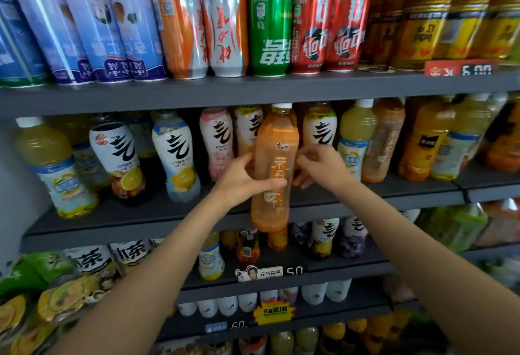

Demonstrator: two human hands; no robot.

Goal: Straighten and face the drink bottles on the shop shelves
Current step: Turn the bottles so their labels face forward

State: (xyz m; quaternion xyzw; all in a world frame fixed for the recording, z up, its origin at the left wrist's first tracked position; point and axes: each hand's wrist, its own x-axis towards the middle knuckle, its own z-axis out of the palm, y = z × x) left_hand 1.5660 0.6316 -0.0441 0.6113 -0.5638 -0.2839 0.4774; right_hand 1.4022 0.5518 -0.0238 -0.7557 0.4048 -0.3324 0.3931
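At the far left of the middle shelf [118,218] stands a yellow juice bottle [55,169] with a white cap, tilted a little, and next to it two white-labelled bottles [119,155] with bold black brush lettering, then a pink bottle [216,141] further back. In the centre, the person's left hand [242,183] grips the orange tea bottle [275,169], thumb across its front label and fingers curled round its left side; the bottle is upright, held out in front of the shelf edge, its base hanging below the shelf lip and its white cap near the shelf above. The right hand [320,166] is just beside the bottle's right side with fingers curled, fingertips at or against it; whether it truly pinches it I cannot tell. Right of that come more white-labelled, yellow and amber bottles [382,141]. Above, a row of cans [270,31] runs blue, orange-and-silver, green, red, then gold.
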